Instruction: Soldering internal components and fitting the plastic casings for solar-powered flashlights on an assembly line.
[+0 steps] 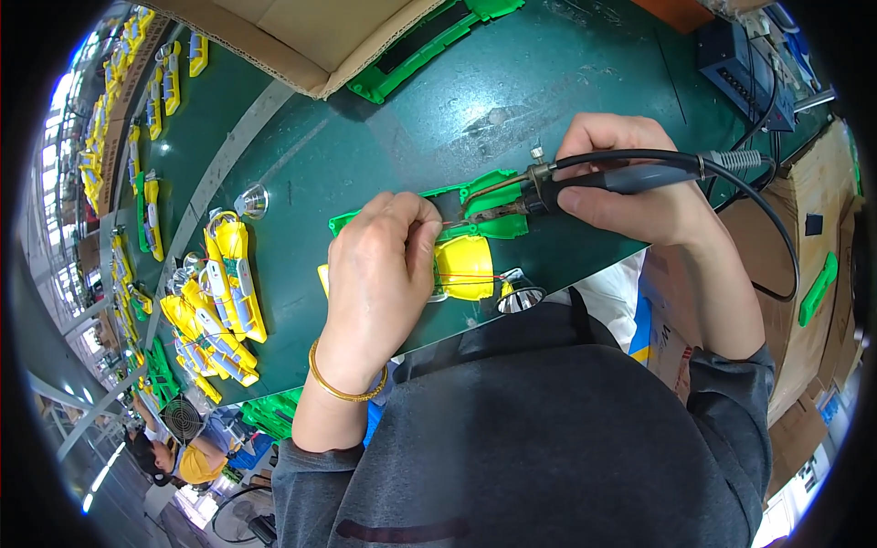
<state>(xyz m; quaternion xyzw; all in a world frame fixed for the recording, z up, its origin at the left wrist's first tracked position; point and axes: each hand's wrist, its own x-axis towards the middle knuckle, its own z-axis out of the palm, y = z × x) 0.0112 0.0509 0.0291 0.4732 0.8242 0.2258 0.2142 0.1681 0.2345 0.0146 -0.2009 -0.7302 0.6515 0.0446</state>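
Note:
A soldering iron (pixel 621 176) with a thin feed tube clamped along it is gripped in my right hand (pixel 644 187). Its tip points left, over a green plastic shell (pixel 498 196) lying on the bench. My left hand (pixel 376 265) is pinched close to that tip; whatever lies between its fingers is hidden. Partly under this hand, on the near side of the green shell, is a yellow plastic housing (pixel 470 258). Thin red wires run across the housing toward a shiny round reflector (pixel 522 298) at the bench's near edge.
Several yellow housings with grey-white parts (pixel 233 274) are heaped at the left. A clear reflector cup (pixel 252 200) stands beyond them. An open cardboard box (pixel 301 41) and a green shell (pixel 402 64) lie at the far side. A blue box-shaped unit (pixel 740 78) sits far right, with cables.

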